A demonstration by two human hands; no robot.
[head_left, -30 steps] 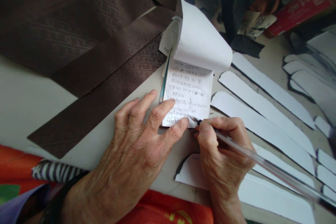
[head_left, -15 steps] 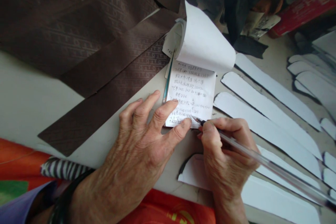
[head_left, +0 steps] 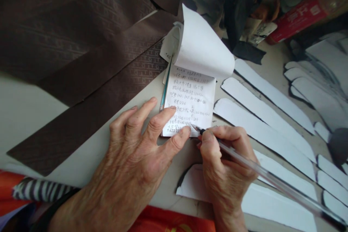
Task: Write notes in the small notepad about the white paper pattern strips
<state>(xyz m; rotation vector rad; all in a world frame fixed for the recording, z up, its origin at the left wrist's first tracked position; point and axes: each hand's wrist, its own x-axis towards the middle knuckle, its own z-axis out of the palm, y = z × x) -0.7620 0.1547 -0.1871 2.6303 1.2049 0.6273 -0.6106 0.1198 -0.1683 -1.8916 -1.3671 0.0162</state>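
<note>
A small notepad (head_left: 190,98) lies on the table, its page filled with handwritten lines and numbers. Its upper sheets (head_left: 205,45) are folded back over the top and curl upward. My left hand (head_left: 144,152) rests with fingers spread, the index finger and thumb on the lower part of the page. In my right hand (head_left: 225,166) is a clear-barrelled pen (head_left: 258,168), gripped near its point. The pen's tip meets the page close to my left thumb, by the bottom lines. The right hand partly covers a long white strip (head_left: 194,185) beneath it.
Dark brown patterned sheets (head_left: 81,76) spread over the left side. Long white strips with dark edges (head_left: 269,137) lie in rows at the right. A bottle with a red label (head_left: 297,18) lies at the back right, near black scraps (head_left: 248,52).
The view has shifted, so the notepad and both hands appear slightly further left. My left hand stays on the page, and the pen tip remains near the same bottom lines.
</note>
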